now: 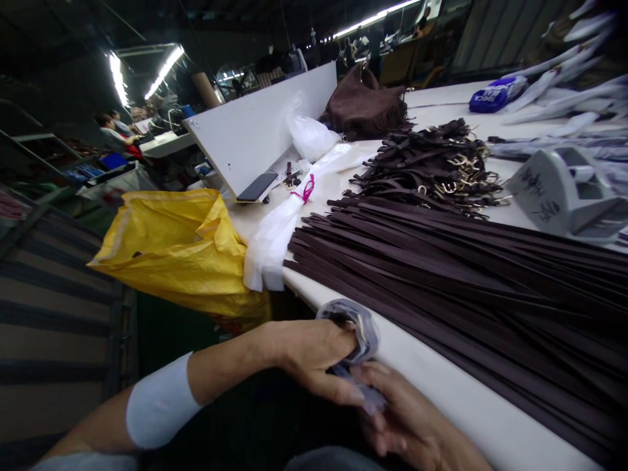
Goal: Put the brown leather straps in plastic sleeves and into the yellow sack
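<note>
A coiled bundle in clear plastic (369, 332) is held between my two hands just off the table's front edge. My left hand (318, 353) wraps round the coil, with its fingers inside the loop and its thumb below. My right hand (402, 405) grips the lower end of the same plastic. Long dark brown straps (441, 261) lie in a wide row on the white table (422, 366) beside my hands. Behind them is a pile of shorter dark straps with gold-coloured buckles (432, 167).
A yellow sack (171, 242) stands left of the table. White plastic bags (275, 235), a phone (257, 187), an upright white board (265, 124), a brown fringed bag (366, 101), a grey tape dispenser (564, 196) and a blue packet (496, 95) are around the table. People sit far left.
</note>
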{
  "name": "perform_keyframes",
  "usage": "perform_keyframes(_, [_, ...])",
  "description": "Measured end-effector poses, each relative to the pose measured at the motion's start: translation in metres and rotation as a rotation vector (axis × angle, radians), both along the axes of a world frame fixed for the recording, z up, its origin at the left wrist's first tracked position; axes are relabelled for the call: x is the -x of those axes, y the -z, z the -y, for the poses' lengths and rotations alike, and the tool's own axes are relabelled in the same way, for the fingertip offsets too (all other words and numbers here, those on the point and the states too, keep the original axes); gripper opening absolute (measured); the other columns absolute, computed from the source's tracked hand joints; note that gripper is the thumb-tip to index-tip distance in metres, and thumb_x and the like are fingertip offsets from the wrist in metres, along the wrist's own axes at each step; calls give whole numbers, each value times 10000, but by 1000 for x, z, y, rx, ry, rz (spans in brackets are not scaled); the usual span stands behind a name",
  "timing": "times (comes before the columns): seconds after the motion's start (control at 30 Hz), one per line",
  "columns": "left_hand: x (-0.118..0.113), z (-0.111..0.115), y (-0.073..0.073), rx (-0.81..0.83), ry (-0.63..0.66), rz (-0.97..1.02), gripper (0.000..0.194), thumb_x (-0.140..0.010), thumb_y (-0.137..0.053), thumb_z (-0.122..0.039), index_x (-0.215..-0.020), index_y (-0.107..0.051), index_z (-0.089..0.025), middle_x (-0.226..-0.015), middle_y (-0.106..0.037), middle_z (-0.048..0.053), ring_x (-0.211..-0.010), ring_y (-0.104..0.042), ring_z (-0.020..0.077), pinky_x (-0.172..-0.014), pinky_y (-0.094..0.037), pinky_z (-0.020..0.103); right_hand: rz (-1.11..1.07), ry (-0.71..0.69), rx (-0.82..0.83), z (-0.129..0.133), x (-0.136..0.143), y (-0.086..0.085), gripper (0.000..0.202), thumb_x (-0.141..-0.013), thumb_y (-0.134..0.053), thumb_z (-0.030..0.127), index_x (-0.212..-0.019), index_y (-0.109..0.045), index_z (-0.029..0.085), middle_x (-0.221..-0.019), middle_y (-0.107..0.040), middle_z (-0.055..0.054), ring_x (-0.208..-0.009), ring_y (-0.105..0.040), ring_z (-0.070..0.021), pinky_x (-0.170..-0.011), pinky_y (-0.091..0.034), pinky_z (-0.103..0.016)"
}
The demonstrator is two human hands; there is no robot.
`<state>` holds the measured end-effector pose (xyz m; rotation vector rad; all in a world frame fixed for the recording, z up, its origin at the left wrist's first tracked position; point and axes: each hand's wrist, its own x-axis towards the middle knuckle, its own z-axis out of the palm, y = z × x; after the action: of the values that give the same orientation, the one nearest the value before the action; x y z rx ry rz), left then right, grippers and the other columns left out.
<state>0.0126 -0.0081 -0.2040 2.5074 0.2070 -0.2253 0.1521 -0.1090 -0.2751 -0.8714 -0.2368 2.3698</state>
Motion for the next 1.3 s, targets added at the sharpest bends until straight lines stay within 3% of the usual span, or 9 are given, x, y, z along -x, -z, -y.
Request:
perform_keyframes(0.1, [-4, 4, -3, 5, 60, -125, 219, -659, -605, -243, -827, -491, -159, -766, -579, 28, -676, -556, 157, -608, -449, 208, 39, -98, 57, 0, -6, 10, 207, -635, -554, 329, -563, -525, 137, -249, -385, 62, -177, -372, -70, -198, -148, -118])
perform_keyframes(0.23, [-7, 7, 7, -44, 88, -152, 233, -711, -571, -153, -926, -481, -153, -870, -604, 47, -781, -586, 171, -699, -454, 221, 64, -208, 116, -1, -12, 18, 270, -662, -410, 320, -480, -510, 148, -229, -323, 48, -164, -347, -84, -180, -102, -138])
perform_keyframes(0.37, [-5, 3, 12, -106, -2, -254, 203, -852, -474, -326, -936, -478, -141, -813, -627, 57, -685, -604, 181, -598, -445, 244, 176, -126, 20, 1, -42, 3, 390, -770, -339, 398, -520, -518, 157, -240, -324, 40, -192, -375, -90, -198, -120, -133])
perform_keyframes(0.43, [-9, 1, 9, -138, -61, -287, 295, -873, -424, -426, -923, -492, -143, -794, -637, 60, -662, -609, 188, -574, -442, 251, 561, 86, -311, 5, -61, -15, 358, -826, -401, 417, -647, -572, 158, -349, -463, 23, -299, -480, -86, -251, -260, -113])
perform_keyframes(0.5, [-19, -1, 4, -166, -94, -262, 331, -865, -425, -460, -926, -509, -146, -807, -646, 63, -670, -615, 191, -578, -445, 251, 1098, 239, -872, 11, -75, -32, 227, -835, -508, 347, -937, -622, 179, -711, -667, -54, -555, -626, -133, -448, -485, -166])
perform_keyframes(0.57, [-38, -1, -1, -171, -80, -202, 286, -872, -429, -416, -947, -533, -160, -843, -656, 53, -709, -623, 181, -605, -451, 240, 1429, 199, -1402, 14, -83, -42, 371, -847, -505, 228, -1217, -519, 211, -1164, -589, -140, -807, -658, -207, -653, -556, -281])
perform_keyframes(0.67, [-71, -2, -5, -191, 0, -123, 234, -875, -437, -351, -960, -574, -181, -877, -666, 36, -774, -630, 169, -659, -461, 224, 1528, -26, -1777, 10, -96, -40, 540, -863, -358, 65, -1387, -303, 185, -1317, -463, -162, -984, -617, -225, -765, -545, -320])
perform_keyframes(0.97, [-135, 4, 32, -323, 94, -54, 327, -821, -516, -438, -906, -629, -144, -848, -684, 66, -789, -649, 211, -671, -496, 260, 1631, -68, -1787, 25, -163, 10, 632, -886, -388, 31, -1435, -107, 166, -1324, -457, -143, -1184, -465, -205, -938, -459, -326])
perform_keyframes(1.3, [-146, 19, 36, -264, -202, -152, 413, -790, -560, -430, -1030, -544, -94, -878, -671, 103, -776, -652, 275, -672, -520, 357, 1648, 118, -1857, 22, -167, 20, 536, -925, -359, 57, -1423, -182, 144, -1271, -508, -177, -1177, -475, -227, -903, -489, -348])
